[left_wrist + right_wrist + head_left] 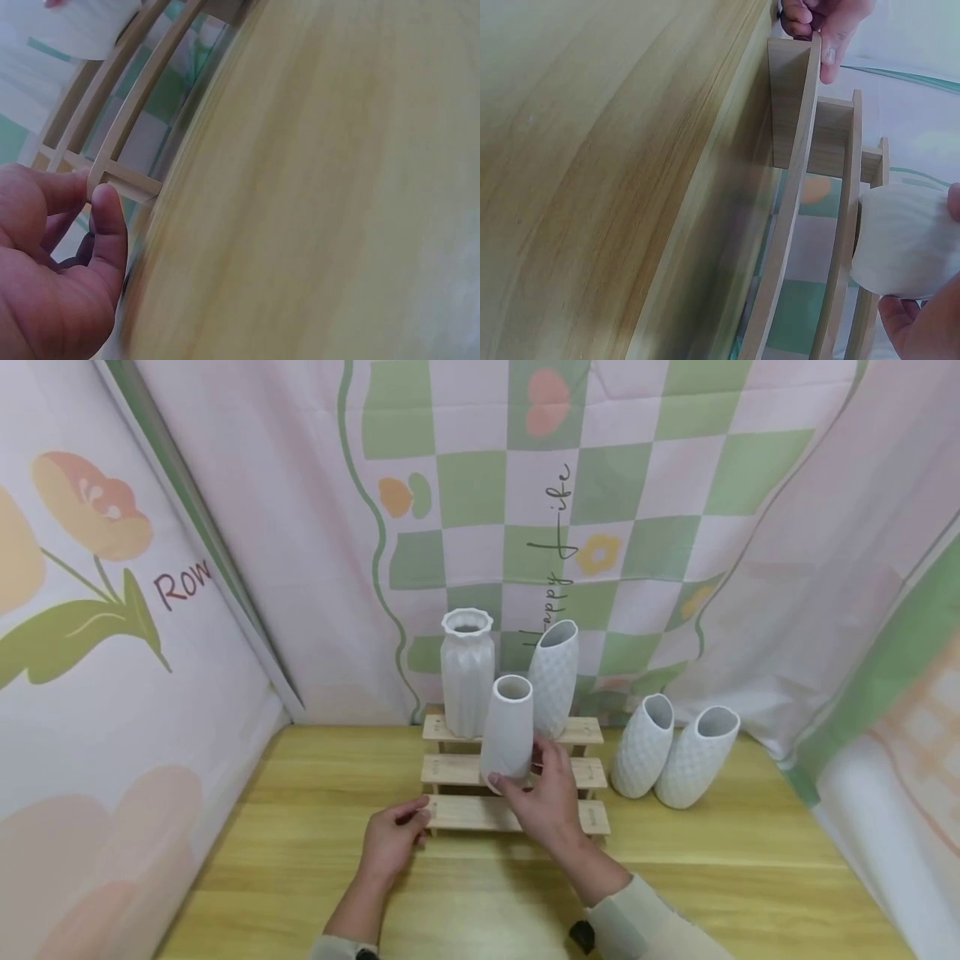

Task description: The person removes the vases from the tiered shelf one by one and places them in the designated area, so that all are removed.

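A smooth white vase (507,727) stands upright at the middle step of a three-step wooden stand (480,812). My right hand (553,800) grips its lower part, thumb at the front and fingers round the right side. In the right wrist view the vase's base (900,240) is right at the middle slat. With thumb and fingers, my left hand (393,839) pinches the left end of the lowest step; the left wrist view shows this hand (64,262) at the slat's corner. On the top step are a pleated white vase (468,685) and a slant-mouthed textured vase (553,681).
Two more slant-mouthed textured vases, one (642,747) beside the other (696,760), stand on the wooden table (300,852) right of the stand. A checked curtain (472,485) hangs close behind, and a printed panel (90,693) borders the left side.
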Available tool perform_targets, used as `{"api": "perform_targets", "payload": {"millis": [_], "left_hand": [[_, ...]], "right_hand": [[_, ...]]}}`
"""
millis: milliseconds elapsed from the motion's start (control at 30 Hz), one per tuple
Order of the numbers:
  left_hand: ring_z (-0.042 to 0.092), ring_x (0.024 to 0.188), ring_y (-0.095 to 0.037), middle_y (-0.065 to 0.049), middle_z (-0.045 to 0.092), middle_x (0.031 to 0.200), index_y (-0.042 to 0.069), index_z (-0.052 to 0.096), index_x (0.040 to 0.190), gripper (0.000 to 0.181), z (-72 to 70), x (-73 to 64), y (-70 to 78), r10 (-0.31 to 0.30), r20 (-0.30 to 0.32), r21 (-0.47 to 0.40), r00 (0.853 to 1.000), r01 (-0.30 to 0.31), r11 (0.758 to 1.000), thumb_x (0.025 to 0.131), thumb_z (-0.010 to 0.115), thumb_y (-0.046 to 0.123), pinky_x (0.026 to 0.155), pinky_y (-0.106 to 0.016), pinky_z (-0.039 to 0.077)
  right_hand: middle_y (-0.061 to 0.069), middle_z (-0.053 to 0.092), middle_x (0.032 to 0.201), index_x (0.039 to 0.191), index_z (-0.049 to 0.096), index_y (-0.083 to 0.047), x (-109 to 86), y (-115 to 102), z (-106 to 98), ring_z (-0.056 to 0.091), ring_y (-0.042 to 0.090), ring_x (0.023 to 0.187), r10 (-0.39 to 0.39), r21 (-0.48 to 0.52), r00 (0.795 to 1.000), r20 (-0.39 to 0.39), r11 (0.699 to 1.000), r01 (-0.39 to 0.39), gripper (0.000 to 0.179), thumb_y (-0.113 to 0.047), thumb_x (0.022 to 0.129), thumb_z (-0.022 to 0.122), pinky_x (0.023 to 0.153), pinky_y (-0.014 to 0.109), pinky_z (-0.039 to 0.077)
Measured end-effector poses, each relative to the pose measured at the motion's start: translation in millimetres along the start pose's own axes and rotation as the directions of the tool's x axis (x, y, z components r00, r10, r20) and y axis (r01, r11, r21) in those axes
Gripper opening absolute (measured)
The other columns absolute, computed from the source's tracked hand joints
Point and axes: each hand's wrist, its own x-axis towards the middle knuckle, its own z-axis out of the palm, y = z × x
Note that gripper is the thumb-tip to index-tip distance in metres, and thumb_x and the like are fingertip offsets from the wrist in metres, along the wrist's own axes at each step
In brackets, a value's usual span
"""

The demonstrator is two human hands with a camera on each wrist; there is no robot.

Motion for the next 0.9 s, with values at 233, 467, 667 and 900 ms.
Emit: {"api": "perform_targets", "payload": {"millis": [233,467,667,900], "left_hand": [[0.068,0.07,-0.021,-0.011,0.071,0.095,0.005,0.074,0.124,0.029,-0.1,0.4,-0.5,0.013,0.003,0.004,1.0,-0.013,1.0,0.096,0.074,0.013,0.059,-0.027,0.06],[0.068,0.071,-0.02,-0.013,0.071,0.096,0.003,0.074,0.123,0.029,0.3,-0.9,-0.7,0.011,-0.006,0.003,1.0,-0.011,1.0,0.096,0.074,0.012,0.06,-0.026,0.06],[0.068,0.073,-0.021,-0.012,0.071,0.098,0.005,0.074,0.123,0.028,1.0,-1.3,-0.1,0.005,-0.008,-0.001,1.0,-0.005,1.0,0.096,0.074,0.012,0.061,-0.027,0.061],[0.068,0.074,-0.021,-0.011,0.071,0.097,0.005,0.074,0.124,0.028,1.1,-1.1,-1.0,0.001,-0.015,0.003,1.0,-0.001,1.0,0.097,0.073,0.012,0.062,-0.028,0.061]], "right_hand": [[0.012,0.048,0.134,0.141,0.049,-0.005,-4.1,-1,-5,0.059,0.031,0.116,0.008,0.036,1.0,0.019,0.999,-0.008,0.077,-0.026,0.08,0.092,0.091,0.046,0.061],[0.013,0.049,0.132,0.144,0.049,-0.005,-11.4,-2,-10,0.06,0.031,0.114,0.039,0.054,0.999,0.034,0.998,-0.041,0.083,-0.021,0.076,0.094,0.091,0.047,0.061],[0.011,0.05,0.131,0.143,0.05,-0.004,-16.6,-1,-14,0.06,0.03,0.113,0.044,0.034,0.999,0.027,0.998,-0.044,0.084,-0.021,0.074,0.095,0.093,0.045,0.06],[0.013,0.052,0.129,0.14,0.051,-0.002,-24.6,3,-19,0.063,0.031,0.111,0.006,0.034,1.0,0.004,0.999,-0.006,0.082,-0.019,0.073,0.096,0.097,0.049,0.058]]}}
